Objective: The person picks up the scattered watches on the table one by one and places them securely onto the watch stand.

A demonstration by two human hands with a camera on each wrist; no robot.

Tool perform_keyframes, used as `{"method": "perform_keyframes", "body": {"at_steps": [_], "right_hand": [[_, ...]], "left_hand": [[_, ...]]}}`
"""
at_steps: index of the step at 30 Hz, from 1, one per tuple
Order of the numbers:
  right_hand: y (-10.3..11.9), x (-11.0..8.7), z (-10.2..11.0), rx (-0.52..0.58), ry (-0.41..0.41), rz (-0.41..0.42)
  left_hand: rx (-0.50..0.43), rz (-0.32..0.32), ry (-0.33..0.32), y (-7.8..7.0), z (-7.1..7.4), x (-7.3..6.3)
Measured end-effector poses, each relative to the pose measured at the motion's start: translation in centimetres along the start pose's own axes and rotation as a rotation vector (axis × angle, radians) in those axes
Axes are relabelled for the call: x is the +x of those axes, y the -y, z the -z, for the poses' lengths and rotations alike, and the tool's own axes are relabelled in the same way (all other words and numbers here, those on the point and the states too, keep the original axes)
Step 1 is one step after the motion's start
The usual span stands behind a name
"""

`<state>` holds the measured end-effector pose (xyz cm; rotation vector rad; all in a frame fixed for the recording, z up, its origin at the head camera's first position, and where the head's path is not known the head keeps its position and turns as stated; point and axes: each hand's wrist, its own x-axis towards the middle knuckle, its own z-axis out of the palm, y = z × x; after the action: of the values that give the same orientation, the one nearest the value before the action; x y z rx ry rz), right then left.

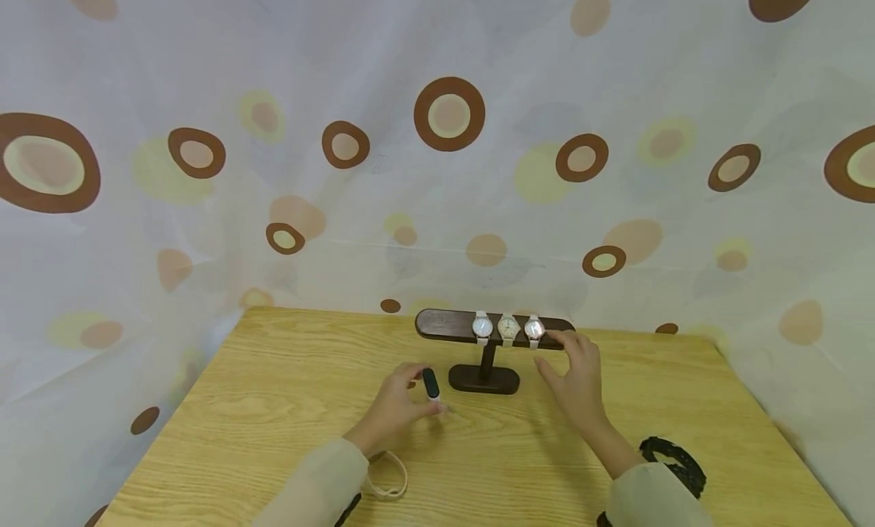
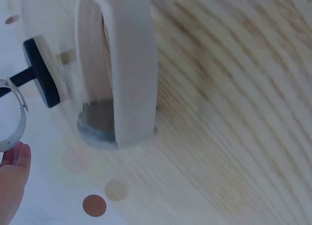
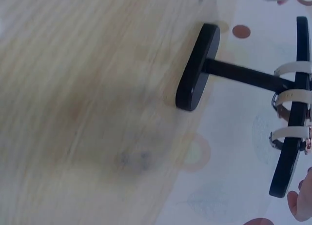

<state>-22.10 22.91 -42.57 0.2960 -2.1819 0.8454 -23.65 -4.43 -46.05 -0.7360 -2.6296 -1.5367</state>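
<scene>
My left hand (image 1: 399, 402) pinches a fitness band (image 1: 431, 383) with a dark oblong screen and a pale strap, in front of the watch stand. In the left wrist view, the fingers of the left hand (image 2: 12, 183) meet the band's white loop (image 2: 19, 127) at the left edge. A dark T-shaped watch stand (image 1: 444, 325) bears three light-strapped watches (image 1: 509, 327) side by side on its bar. My right hand (image 1: 581, 379) is at the bar's right end, index finger by the rightmost watch (image 1: 535, 328), thumb apart below. Whether it touches is unclear.
A pale looped strap (image 1: 388, 493) lies on the wooden table (image 1: 273, 405) beside the left sleeve; it looms large with a grey round part (image 2: 97, 122) in the left wrist view. A black band (image 1: 673, 462) lies near the right forearm. Patterned cloth (image 1: 410, 193) hangs behind.
</scene>
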Motion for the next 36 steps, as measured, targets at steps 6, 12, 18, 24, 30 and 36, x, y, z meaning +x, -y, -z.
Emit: {"method": "perform_keyframes", "body": {"at_steps": [6,12,18,24,30,36], "right_hand": [[-1.5,1.8,0.2,-0.117,0.097,0.143],[-1.8,2.8,0.7,-0.173,0.204,0.166],[-1.8,2.9,0.7,-0.191,0.244,0.152],[-2.0,3.1,0.8,-0.19,0.266,0.163],[-2.1,3.4,1.0,-0.184,0.307,0.162],[-2.4,3.7,1.2,-0.201,0.387,0.14]], "left_hand": [[0.033,-0.007,-0.062,0.5,1.3,0.6],[0.085,0.01,-0.107,0.4,2.9,1.5],[0.129,0.017,-0.12,-0.3,4.3,2.5],[0.17,-0.012,-0.141,-0.9,5.2,3.6],[0.202,-0.002,-0.127,-1.4,5.5,4.5],[0.242,0.016,-0.103,-1.9,5.8,5.4]]}}
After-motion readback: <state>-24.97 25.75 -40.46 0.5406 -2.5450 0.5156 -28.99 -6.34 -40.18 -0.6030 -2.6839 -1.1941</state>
